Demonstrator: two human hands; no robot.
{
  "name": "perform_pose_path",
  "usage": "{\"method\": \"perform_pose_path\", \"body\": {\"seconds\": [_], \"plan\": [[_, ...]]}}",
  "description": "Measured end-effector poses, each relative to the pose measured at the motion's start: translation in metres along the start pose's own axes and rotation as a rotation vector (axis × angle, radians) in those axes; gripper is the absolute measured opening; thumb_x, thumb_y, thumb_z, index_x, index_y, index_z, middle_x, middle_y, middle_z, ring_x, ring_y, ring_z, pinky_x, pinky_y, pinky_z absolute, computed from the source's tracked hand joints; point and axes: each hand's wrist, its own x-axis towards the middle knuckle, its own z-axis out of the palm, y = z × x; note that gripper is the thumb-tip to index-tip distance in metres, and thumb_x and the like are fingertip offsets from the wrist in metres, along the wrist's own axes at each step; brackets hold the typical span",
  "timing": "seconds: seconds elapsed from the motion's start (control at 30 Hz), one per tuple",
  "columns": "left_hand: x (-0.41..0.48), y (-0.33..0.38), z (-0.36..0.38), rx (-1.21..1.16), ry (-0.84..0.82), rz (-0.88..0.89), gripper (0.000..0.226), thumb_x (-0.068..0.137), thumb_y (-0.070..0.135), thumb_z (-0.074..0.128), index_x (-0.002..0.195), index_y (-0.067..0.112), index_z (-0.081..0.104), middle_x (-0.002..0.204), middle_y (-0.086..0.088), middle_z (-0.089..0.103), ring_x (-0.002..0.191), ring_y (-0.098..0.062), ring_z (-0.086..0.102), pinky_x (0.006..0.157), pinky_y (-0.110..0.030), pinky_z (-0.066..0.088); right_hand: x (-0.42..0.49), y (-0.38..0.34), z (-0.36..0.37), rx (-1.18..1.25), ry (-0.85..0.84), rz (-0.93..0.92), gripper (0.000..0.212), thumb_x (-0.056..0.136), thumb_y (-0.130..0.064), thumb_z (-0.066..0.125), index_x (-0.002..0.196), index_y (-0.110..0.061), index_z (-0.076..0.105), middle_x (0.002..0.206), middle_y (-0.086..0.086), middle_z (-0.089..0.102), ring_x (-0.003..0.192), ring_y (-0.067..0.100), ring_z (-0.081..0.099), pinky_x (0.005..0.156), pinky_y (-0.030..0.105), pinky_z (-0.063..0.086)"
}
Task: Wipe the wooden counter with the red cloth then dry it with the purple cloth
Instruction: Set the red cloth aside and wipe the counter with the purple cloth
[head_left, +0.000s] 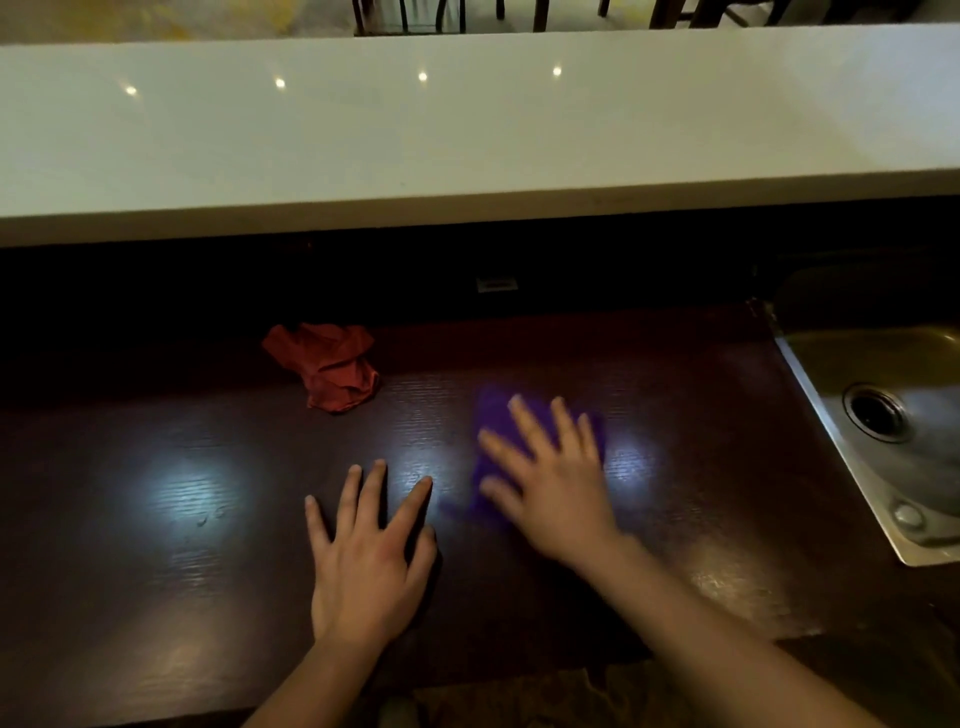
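Note:
The dark wooden counter (182, 545) stretches across the lower view, glossy with light reflections. A crumpled red cloth (327, 366) lies alone near the back, left of centre. The purple cloth (491, 415) lies flat on the counter under my right hand (545, 478), which presses on it with fingers spread and looks motion-blurred. My left hand (371, 551) rests flat on the bare wood just left of the purple cloth, fingers apart, holding nothing.
A steel sink (883, 405) with a round drain is set into the counter at the right. A raised white ledge (467, 130) runs along the back, above a dark recess. Chair legs stand beyond it.

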Motion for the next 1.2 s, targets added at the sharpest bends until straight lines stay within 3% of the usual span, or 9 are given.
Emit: {"method": "perform_pose_path", "body": {"seconds": [0.13,0.23,0.4,0.6,0.67,0.87,0.97,1.07,1.2], "plan": [[0.001,-0.001,0.002,-0.014,0.008,-0.001,0.053,0.088,0.048,0.04,0.139,0.038,0.05,0.154,-0.011,0.04,0.148,-0.03,0.024,0.114,-0.068,0.013,-0.013,0.017,0.007,-0.011,0.008,-0.246,0.057,0.092,-0.07,0.03,0.146,-0.05,0.029,0.162,-0.006,0.024,0.147,0.034,0.023,0.119,0.053,0.017],[0.0,-0.002,0.003,-0.015,0.008,-0.004,0.052,0.087,0.047,0.042,0.137,0.037,0.052,0.153,-0.011,0.042,0.148,-0.029,0.025,0.114,-0.068,0.013,0.045,0.023,-0.005,0.002,0.015,-0.027,0.057,0.091,-0.067,0.031,0.143,-0.046,0.039,0.161,-0.003,0.029,0.146,0.038,0.026,0.119,0.054,0.015],[0.001,0.0,-0.001,-0.077,0.062,-0.026,0.055,0.087,0.043,0.044,0.141,0.032,0.046,0.152,-0.014,0.042,0.147,-0.03,0.028,0.114,-0.067,0.018,0.124,-0.033,-0.008,0.055,-0.054,0.228,0.058,0.092,-0.069,0.027,0.146,-0.05,0.025,0.165,-0.005,0.008,0.147,0.048,0.0,0.112,0.07,-0.004],[-0.002,-0.006,-0.002,-0.213,0.171,-0.042,0.058,0.089,0.038,0.044,0.145,0.025,0.044,0.152,-0.017,0.041,0.144,-0.031,0.032,0.114,-0.064,0.024,0.023,-0.068,0.008,0.022,-0.064,-0.401,0.058,0.09,-0.067,0.033,0.145,-0.049,0.029,0.164,-0.009,0.017,0.148,0.043,0.012,0.116,0.066,0.008],[-0.001,-0.006,-0.001,-0.206,0.169,-0.031,0.056,0.091,0.039,0.043,0.145,0.026,0.045,0.152,-0.017,0.04,0.144,-0.03,0.031,0.114,-0.063,0.023,0.03,-0.057,0.009,0.009,-0.082,-0.474,0.057,0.091,-0.067,0.032,0.145,-0.048,0.032,0.163,-0.009,0.02,0.148,0.039,0.016,0.117,0.062,0.011],[0.0,-0.003,-0.004,-0.183,0.149,-0.065,0.055,0.09,0.036,0.041,0.143,0.025,0.049,0.15,-0.019,0.042,0.143,-0.032,0.033,0.114,-0.063,0.025,0.121,-0.105,-0.005,0.065,-0.048,-0.015,0.062,0.092,-0.063,0.032,0.149,-0.039,0.03,0.165,-0.001,0.014,0.149,0.041,0.004,0.117,0.062,0.001],[-0.002,-0.004,-0.004,-0.198,0.169,-0.068,0.055,0.089,0.034,0.041,0.142,0.023,0.051,0.149,-0.02,0.044,0.142,-0.033,0.035,0.114,-0.061,0.025,0.086,-0.1,0.003,0.064,-0.036,-0.179,0.06,0.091,-0.063,0.036,0.146,-0.04,0.036,0.163,-0.004,0.02,0.149,0.041,0.01,0.117,0.063,0.007],[0.0,-0.005,-0.001,-0.198,0.193,-0.055,0.053,0.088,0.034,0.043,0.138,0.022,0.053,0.145,-0.02,0.048,0.14,-0.033,0.037,0.113,-0.063,0.027,0.041,-0.03,0.004,-0.011,-0.062,-0.378,0.058,0.091,-0.065,0.034,0.144,-0.042,0.036,0.16,-0.006,0.029,0.147,0.035,0.024,0.119,0.057,0.018],[0.001,-0.006,0.004,-0.146,0.161,-0.033,0.049,0.088,0.038,0.043,0.136,0.028,0.052,0.145,-0.017,0.048,0.142,-0.032,0.036,0.114,-0.063,0.024,0.059,0.095,-0.021,-0.12,-0.078,0.037,0.06,0.093,-0.068,0.022,0.148,-0.045,0.029,0.162,-0.005,0.024,0.147,0.034,0.024,0.119,0.052,0.018]]}}
